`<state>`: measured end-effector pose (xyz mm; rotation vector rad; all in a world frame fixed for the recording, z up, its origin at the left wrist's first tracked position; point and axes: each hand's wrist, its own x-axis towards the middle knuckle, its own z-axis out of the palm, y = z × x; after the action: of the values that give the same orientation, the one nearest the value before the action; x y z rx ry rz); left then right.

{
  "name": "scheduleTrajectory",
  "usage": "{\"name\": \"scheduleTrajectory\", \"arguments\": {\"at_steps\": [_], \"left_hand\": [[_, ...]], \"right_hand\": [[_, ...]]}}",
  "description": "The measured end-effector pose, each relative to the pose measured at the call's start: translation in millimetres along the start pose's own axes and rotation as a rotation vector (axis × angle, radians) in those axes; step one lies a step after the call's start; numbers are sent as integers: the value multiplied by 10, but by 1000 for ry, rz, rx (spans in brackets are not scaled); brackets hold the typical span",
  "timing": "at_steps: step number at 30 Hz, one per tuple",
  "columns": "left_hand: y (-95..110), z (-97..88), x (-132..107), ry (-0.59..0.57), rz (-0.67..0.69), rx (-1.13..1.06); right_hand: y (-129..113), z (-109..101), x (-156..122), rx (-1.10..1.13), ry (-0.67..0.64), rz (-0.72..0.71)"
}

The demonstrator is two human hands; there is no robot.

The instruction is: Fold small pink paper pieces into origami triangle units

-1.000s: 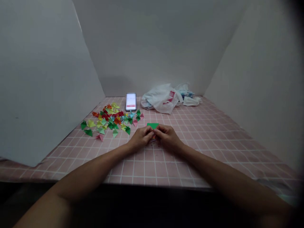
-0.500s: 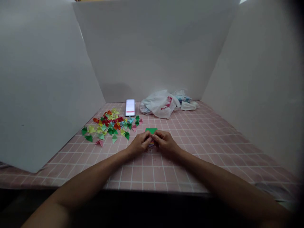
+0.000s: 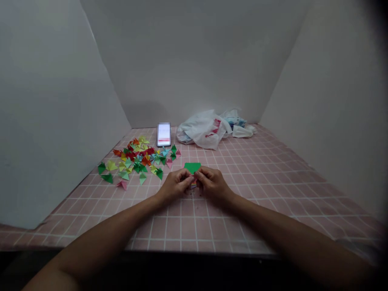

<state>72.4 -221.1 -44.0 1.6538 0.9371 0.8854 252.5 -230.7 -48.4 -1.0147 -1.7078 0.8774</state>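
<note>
Both of my hands meet at the middle of the table, fingertips close together. My left hand (image 3: 177, 183) is closed in a pinch, and so is my right hand (image 3: 212, 182). Between the fingertips shows a small pink piece of folded paper (image 3: 191, 176), mostly hidden by fingers. Right behind and under the fingers lies a green sheet of paper (image 3: 192, 167). Striped edges of several coloured sheets (image 3: 193, 185) show below the fingers, like a small stack. To the left spreads a pile of folded paper cranes (image 3: 140, 157) in red, orange, yellow, green, blue and pink.
A phone (image 3: 164, 134) with a lit screen stands behind the cranes. White plastic bags (image 3: 201, 129) lie crumpled at the back, with another blue-white bag (image 3: 235, 120) beside them. White panels (image 3: 194, 60) wall in the pink checked tablecloth (image 3: 257, 182).
The camera view has shifted slightly. My hands stay at the same spot with a small change of the fingers; more of the pink paper and striped sheet edges now shows.
</note>
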Motion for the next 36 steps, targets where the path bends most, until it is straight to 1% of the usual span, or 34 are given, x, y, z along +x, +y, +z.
{"name": "scheduleTrajectory", "arguments": {"at_steps": [2, 4, 7, 9, 13, 15, 18, 21, 23, 26, 28, 31, 34, 36], "left_hand": [[-7, 9, -2, 11, -36, -59], [2, 11, -4, 15, -48, -97], [33, 3, -9, 35, -47, -123], [52, -3, -16, 54, -23, -87], [80, -15, -43, 88, 80, 74], [82, -27, -56, 121, 145, 169], [55, -53, -59, 173, 237, 250], [15, -77, -45, 254, 366, 330], [5, -88, -39, 290, 453, 387], [24, -110, -41, 305, 533, 472], [43, -133, -47, 312, 578, 544], [41, -164, -55, 276, 631, 690], [5, -161, -54, 192, 626, 775], [-15, -147, -44, 192, 580, 713]], "right_hand": [[-16, -7, -5, -40, 30, -28], [-30, -10, -13, 5, 39, -9], [-35, -14, -20, 157, -18, 67], [-31, -20, -23, 207, -57, 86], [-34, -40, -26, 249, -52, 78], [-42, -58, -21, 239, -41, 54], [-43, -91, -1, 203, -60, 3], [-20, -108, 21, 217, -78, -21], [-6, -102, 24, 242, -69, -5], [-21, -78, 9, 300, -26, 73], [-54, -59, -10, 417, -10, 171], [-108, -37, -39, 616, -59, 326], [-127, -30, -48, 670, -116, 427], [-117, -37, -35, 655, -103, 458]]}}
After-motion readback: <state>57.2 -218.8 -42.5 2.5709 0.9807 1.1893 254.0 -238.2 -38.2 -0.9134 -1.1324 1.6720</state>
